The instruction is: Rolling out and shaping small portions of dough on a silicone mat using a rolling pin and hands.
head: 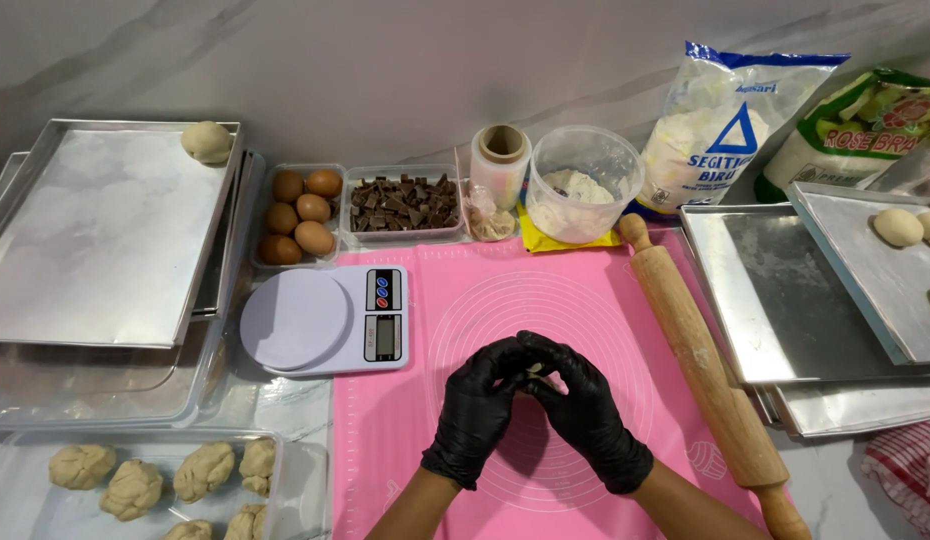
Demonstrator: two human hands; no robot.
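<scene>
dough cupped between gloved hands over the pink mat

dough piece sits pinched between our two black-gloved hands, only a pale sliver showing. our left hand curls its grip tight around one side, our right hand folds its grip closed over the other, fingertips touching. both hover above the pink mat on the surface. beside the right hand lies the wooden rolling pin, slanting along the mat's edge. up left of our hands we spot the white scale, and behind it the eggs and the chocolate chunks. near the lower left, a tray holds rough dough lumps.
</scene>
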